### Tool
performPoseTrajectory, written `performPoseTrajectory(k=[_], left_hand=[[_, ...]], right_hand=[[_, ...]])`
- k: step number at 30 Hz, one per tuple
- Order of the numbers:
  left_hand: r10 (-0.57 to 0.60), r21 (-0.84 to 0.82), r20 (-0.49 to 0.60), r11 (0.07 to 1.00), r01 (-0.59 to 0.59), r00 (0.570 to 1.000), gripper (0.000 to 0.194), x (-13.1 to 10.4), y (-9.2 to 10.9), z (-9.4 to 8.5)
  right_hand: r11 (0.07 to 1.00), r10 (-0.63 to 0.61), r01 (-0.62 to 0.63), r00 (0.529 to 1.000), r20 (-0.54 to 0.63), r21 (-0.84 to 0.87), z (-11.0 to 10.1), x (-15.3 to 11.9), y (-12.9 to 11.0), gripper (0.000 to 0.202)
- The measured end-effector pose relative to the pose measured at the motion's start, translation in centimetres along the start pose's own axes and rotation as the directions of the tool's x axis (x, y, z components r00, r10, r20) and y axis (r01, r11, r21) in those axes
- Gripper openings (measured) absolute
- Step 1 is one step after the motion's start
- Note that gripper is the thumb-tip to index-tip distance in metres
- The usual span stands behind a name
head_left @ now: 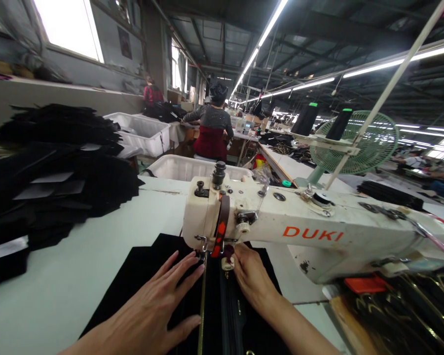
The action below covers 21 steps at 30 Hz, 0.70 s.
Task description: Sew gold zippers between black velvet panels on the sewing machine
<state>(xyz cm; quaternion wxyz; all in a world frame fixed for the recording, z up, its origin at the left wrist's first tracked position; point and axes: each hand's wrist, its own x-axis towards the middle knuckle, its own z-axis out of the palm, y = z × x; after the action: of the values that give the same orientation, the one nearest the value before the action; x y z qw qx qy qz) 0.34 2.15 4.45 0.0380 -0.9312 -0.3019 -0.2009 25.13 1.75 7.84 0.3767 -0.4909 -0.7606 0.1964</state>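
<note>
A black fabric piece (133, 281) lies under the needle area of a white sewing machine (259, 212). Down its middle runs a gold-toothed zipper (203, 305), and a dark strip with a second zipper (232, 315) lies to the right of it. My left hand (166, 296) rests flat on the fabric, fingers spread, fingertips close to the presser foot (203, 246). On the other side, my right hand (253, 276) bears on the fabric beside the machine head, its fingers curled; what they may grip is hidden.
Stacks of black cut pieces (55, 192) cover the table's left. White bins (140, 133) stand behind it. Thread cones (305, 118) and a green fan (355, 143) rise at the right. Black pieces with gold zippers (410, 305) lie at lower right. A co-worker (212, 123) sits ahead.
</note>
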Motion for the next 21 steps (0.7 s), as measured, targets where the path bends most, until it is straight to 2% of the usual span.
performPoseTrajectory(k=[2,4,6,9,12,14,17,19,21], left_hand=[[0.011,0.026,0.012,1.0,-0.011,1.0,0.076,-0.1,0.3,-0.5],[0.022,0.05,0.025,0.998,-0.023,0.999,0.077,-0.9,1.4,-1.4],[0.062,0.014,0.05,0.998,-0.063,0.997,0.088,-2.4,3.3,-2.4],[0.119,-0.084,0.082,0.99,-0.112,0.99,0.101,-5.0,6.7,-3.5],[0.057,-0.093,0.089,0.994,-0.049,0.994,0.084,-7.0,8.9,-3.6],[0.007,-0.116,0.082,0.993,0.003,0.997,0.075,-7.9,9.1,-3.4],[-0.122,-0.186,0.101,0.973,0.139,0.987,0.057,-8.7,8.2,-3.4],[-0.195,-0.215,0.134,0.951,0.22,0.972,0.051,-9.0,7.7,-3.7],[-0.175,-0.225,0.139,0.953,0.203,0.975,0.051,-9.1,7.5,-3.9]], right_hand=[[0.998,0.035,-0.033,0.998,0.045,-0.046,-0.2,-1.1,-1.6,0.027],[0.988,0.09,-0.08,0.993,0.075,-0.132,-0.1,-3.3,-3.2,0.015],[0.975,0.105,-0.088,0.992,0.072,-0.205,0.3,-6.5,-4.6,0.022],[0.973,0.02,-0.007,0.998,0.055,-0.231,1.2,-11.3,-6.4,0.031],[0.967,-0.068,0.069,0.998,0.015,-0.247,2.1,-14.2,-7.8,0.042],[0.96,-0.071,0.072,0.997,0.012,-0.272,2.6,-14.7,-8.4,0.054],[0.948,-0.045,0.064,0.997,0.067,-0.311,2.9,-14.3,-9.1,0.071],[0.94,-0.04,0.071,0.994,0.101,-0.334,2.9,-13.9,-9.4,0.064],[0.937,-0.048,0.085,0.992,0.117,-0.339,2.8,-13.8,-9.6,0.049]])
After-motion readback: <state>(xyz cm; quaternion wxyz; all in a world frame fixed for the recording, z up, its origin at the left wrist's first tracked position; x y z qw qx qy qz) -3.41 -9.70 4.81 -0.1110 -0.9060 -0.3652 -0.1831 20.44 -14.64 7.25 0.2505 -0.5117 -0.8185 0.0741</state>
